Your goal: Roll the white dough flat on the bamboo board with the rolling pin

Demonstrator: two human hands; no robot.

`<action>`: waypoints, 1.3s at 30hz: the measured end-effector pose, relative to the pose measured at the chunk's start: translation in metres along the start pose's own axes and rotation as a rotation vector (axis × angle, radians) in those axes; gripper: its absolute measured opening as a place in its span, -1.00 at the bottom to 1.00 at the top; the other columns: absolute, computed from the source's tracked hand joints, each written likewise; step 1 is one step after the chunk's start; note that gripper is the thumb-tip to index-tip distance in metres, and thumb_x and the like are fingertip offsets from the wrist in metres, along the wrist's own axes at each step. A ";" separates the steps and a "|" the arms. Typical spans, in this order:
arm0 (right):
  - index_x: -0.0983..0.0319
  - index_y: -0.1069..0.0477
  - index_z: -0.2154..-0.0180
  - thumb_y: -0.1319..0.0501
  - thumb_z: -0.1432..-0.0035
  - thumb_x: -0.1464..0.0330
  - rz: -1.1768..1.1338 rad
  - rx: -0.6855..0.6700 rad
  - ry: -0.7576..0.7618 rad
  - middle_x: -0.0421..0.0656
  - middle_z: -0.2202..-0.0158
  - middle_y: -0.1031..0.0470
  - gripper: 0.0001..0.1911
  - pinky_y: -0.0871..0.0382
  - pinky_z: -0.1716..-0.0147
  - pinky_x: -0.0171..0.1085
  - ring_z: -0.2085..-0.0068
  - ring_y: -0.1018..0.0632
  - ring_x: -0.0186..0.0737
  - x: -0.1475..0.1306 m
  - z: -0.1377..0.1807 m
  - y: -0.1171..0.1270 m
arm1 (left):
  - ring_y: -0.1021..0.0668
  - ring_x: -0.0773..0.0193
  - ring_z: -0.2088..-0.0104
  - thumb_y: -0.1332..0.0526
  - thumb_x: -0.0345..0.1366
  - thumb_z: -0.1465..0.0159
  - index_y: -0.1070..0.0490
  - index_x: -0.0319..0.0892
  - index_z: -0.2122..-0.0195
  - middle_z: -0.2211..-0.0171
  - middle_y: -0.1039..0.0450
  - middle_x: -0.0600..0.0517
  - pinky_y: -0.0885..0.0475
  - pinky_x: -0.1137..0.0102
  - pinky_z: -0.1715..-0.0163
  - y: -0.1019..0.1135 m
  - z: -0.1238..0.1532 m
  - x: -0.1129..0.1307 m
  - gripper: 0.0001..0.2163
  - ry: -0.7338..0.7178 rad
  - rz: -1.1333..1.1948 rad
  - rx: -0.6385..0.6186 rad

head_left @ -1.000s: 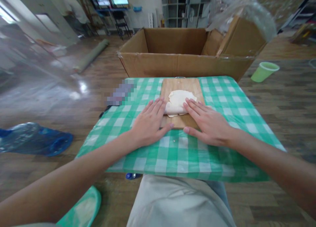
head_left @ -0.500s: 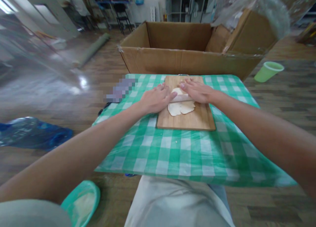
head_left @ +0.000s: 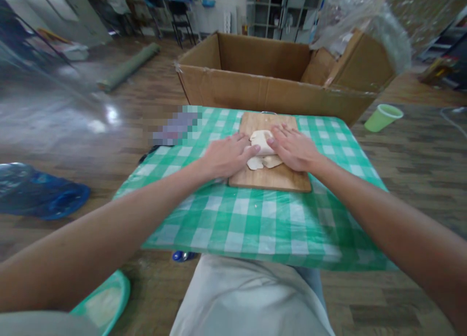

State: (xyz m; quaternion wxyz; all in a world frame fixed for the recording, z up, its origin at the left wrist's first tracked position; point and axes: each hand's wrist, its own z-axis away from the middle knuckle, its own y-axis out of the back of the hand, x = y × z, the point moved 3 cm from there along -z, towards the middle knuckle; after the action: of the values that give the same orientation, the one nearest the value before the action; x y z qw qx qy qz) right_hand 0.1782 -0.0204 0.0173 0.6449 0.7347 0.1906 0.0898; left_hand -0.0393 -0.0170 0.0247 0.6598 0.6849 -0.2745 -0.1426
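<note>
Both bare arms (head_left: 124, 224) stretched forward, hands (head_left: 226, 156) (head_left: 296, 150) apart, palms down, thumbs (head_left: 252, 152) angled inward

The dough (head_left: 255, 163) before me is a thin, creamy-white sheet with a ragged outline, lying over the middle of my light-brown wooden board (head_left: 270, 181), which rests flat with its near end bare. A pale rolling pin (head_left: 266, 149) lies crosswise on the sheet, its ends hidden by my left hand (head_left: 228, 156) and my right hand (head_left: 295, 148), so dough shows both beyond it and on my side. Nearest me a notch splits the edge, and the part right of it seems darker and perhaps lifted, though blur leaves me unsure.
</note>
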 end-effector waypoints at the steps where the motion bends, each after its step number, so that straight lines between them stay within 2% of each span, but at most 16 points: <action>1: 0.48 -0.13 -0.45 0.42 -0.46 -0.14 0.006 0.009 0.003 0.21 -0.48 -0.17 -0.01 -0.07 -0.45 0.13 -0.49 -0.19 0.18 -0.005 0.008 0.002 | -0.46 -0.03 -0.30 0.23 0.13 -0.54 -0.36 -0.14 -0.30 -0.35 -0.38 -0.15 -0.38 0.12 -0.24 0.000 0.007 0.005 -0.38 -0.007 -0.008 -0.004; 4: 0.54 -0.12 -0.44 0.38 -0.48 -0.11 0.039 0.039 0.027 0.27 -0.47 -0.17 -0.03 -0.11 -0.43 0.11 -0.48 -0.23 0.19 -0.017 0.029 0.004 | -0.32 -0.09 -0.42 0.14 0.07 -0.53 -0.22 -0.28 -0.41 -0.44 -0.23 -0.23 -0.22 0.07 -0.39 0.000 0.026 0.016 -0.37 -0.059 -0.048 0.049; 6: 0.57 -0.10 -0.44 0.34 -0.49 -0.11 0.059 0.052 0.049 0.28 -0.48 -0.14 -0.04 -0.11 -0.43 0.10 -0.49 -0.20 0.19 -0.024 0.043 0.004 | -0.24 -0.08 -0.47 0.08 0.04 -0.51 -0.14 -0.40 -0.45 -0.47 -0.16 -0.30 -0.11 0.09 -0.45 -0.003 0.039 0.023 -0.33 -0.107 -0.068 0.090; 9: 0.57 -0.07 -0.46 0.26 -0.49 -0.12 0.078 0.074 0.070 0.27 -0.50 -0.08 -0.05 -0.08 -0.44 0.11 -0.51 -0.13 0.17 -0.034 0.067 0.005 | -0.18 -0.11 -0.50 0.00 0.03 -0.47 -0.06 -0.49 -0.46 -0.49 -0.09 -0.37 -0.04 0.08 -0.49 -0.007 0.061 0.032 -0.27 -0.150 -0.080 0.102; 14: 0.45 0.04 -0.51 0.14 -0.46 -0.16 0.083 0.092 0.104 0.18 -0.55 0.05 -0.05 -0.04 -0.47 0.16 -0.55 -0.02 0.14 -0.048 0.107 0.004 | -0.07 -0.15 -0.54 -0.10 0.06 -0.41 0.06 -0.46 -0.51 -0.53 0.04 -0.36 0.02 0.01 -0.52 -0.011 0.097 0.046 -0.17 -0.183 -0.062 0.117; 17: 0.45 0.08 -0.52 0.10 -0.45 -0.17 0.079 0.093 0.114 0.18 -0.56 0.07 -0.02 -0.03 -0.47 0.15 -0.55 -0.01 0.14 -0.049 0.115 0.002 | -0.04 -0.14 -0.55 -0.09 0.07 -0.42 0.07 -0.43 -0.51 -0.54 0.07 -0.34 0.02 0.00 -0.52 -0.012 0.103 0.048 -0.18 -0.183 -0.047 0.103; 27: 0.54 -0.04 -0.48 0.26 -0.46 -0.18 0.049 0.041 0.103 0.25 -0.52 -0.02 0.00 0.01 -0.48 0.13 -0.53 -0.06 0.17 -0.032 0.066 0.006 | -0.10 -0.04 -0.54 0.09 0.10 -0.51 -0.02 -0.48 -0.49 -0.52 -0.02 -0.34 0.02 0.09 -0.52 -0.014 0.059 0.027 -0.24 -0.148 -0.049 0.138; 30: 0.52 -0.07 -0.48 0.30 -0.46 -0.17 0.049 0.013 0.081 0.24 -0.52 -0.05 0.00 0.01 -0.48 0.16 -0.52 -0.10 0.20 -0.025 0.048 0.005 | -0.12 -0.03 -0.53 0.13 0.10 -0.52 -0.07 -0.46 -0.47 -0.51 -0.07 -0.32 0.01 0.11 -0.51 -0.010 0.042 0.022 -0.26 -0.106 -0.037 0.106; 36: 0.38 -0.02 -0.52 0.39 -0.43 -0.18 0.007 -0.035 0.017 0.10 -0.55 0.02 -0.01 0.08 -0.49 0.17 -0.55 0.00 0.16 -0.007 0.011 0.005 | -0.15 0.02 -0.52 0.28 0.09 -0.55 -0.05 -0.21 -0.51 -0.52 -0.08 -0.13 -0.14 0.11 -0.44 -0.004 -0.003 0.000 -0.33 0.000 0.014 -0.043; 39: 0.33 -0.01 -0.53 0.41 -0.41 -0.21 -0.019 -0.038 -0.012 0.04 -0.57 0.08 0.00 0.14 -0.51 0.16 -0.56 0.05 0.16 0.002 -0.006 0.005 | -0.16 0.02 -0.52 0.34 0.10 -0.55 -0.08 -0.07 -0.51 -0.53 -0.08 -0.05 -0.16 0.09 -0.42 -0.011 -0.029 -0.018 -0.35 -0.020 -0.003 -0.065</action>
State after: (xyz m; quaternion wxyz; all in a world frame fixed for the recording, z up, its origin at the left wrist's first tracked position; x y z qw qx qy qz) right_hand 0.1782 -0.0145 0.0233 0.6607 0.7209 0.1923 0.0829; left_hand -0.0352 0.0167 0.0133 0.6786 0.6620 -0.2755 -0.1592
